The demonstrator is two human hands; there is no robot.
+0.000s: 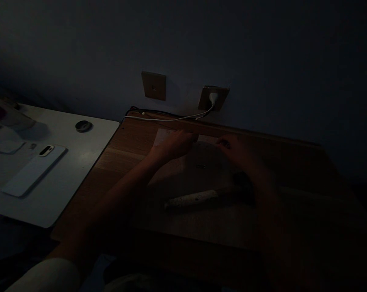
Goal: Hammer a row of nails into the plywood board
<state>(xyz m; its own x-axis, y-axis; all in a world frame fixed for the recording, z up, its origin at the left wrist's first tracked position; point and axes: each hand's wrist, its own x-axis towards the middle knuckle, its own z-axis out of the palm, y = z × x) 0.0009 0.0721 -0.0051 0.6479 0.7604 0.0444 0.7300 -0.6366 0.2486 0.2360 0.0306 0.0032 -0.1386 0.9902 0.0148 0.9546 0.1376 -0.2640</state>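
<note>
Hammer (pixel 195 198) lying flat on the wooden surface (pixel 119 162), and look at that contrast: a pale, scuffed, rounded handle running sideways, ending in a dark head (pixel 242 188) that almost melts into the shadow by the right forearm (pixel 259 190). Under it, a broad, lighter panel (pixel 183 227), its material lost in the gloom. Both hands are up above the tool, near the back edge, not on it. Left hand (pixel 173 145) reaching right over a pale paper sheet (pixel 162 136), fingers (pixel 191 138) together. Right hand (pixel 229 148) facing it, fingers (pixel 223 142) slightly curled, a small gap between the two. Gripping anything? Too dark to tell, either side. A long wooden strip (pixel 232 132) runs just beyond them, contact impossible to make out. Over on the left, a smooth white surface (pixel 70 142) carrying a slim white phone (pixel 33 172) and a dark round disc (pixel 83 126). Up on the wall, two square tan sockets, the nearer one (pixel 153 86) bare, the other (pixel 214 103) with a white plug (pixel 213 98) and its thin white cable (pixel 171 119) trailing down. White sleeve (pixel 43 275) at the bottom of the frame.
</note>
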